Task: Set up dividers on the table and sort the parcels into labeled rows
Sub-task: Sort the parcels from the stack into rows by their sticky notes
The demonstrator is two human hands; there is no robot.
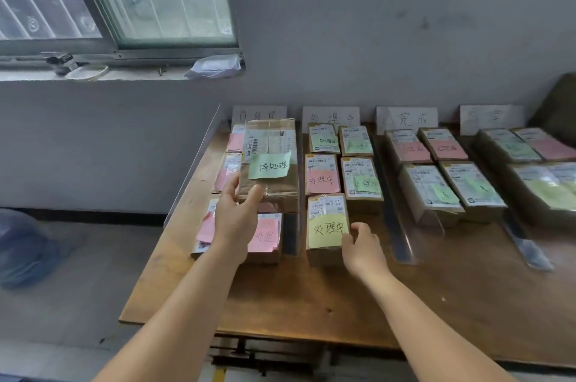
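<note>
Two hands on parcels: left hand (235,215) under large parcel (270,163), right hand (363,246) beside yellow-noted parcel (327,227).

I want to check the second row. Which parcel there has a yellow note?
The nearest parcel, at the front of the second row, touched by the right hand. The other four parcels behind it carry green or pink notes.

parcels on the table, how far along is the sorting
Mostly done: clear dividers stand between four rows, each with a white label card at the wall, and all rows hold noted parcels. In hand: the left hand holds a green-noted parcel above the leftmost row; the right hand touches a yellow-noted parcel. Left: setting those down.
</note>
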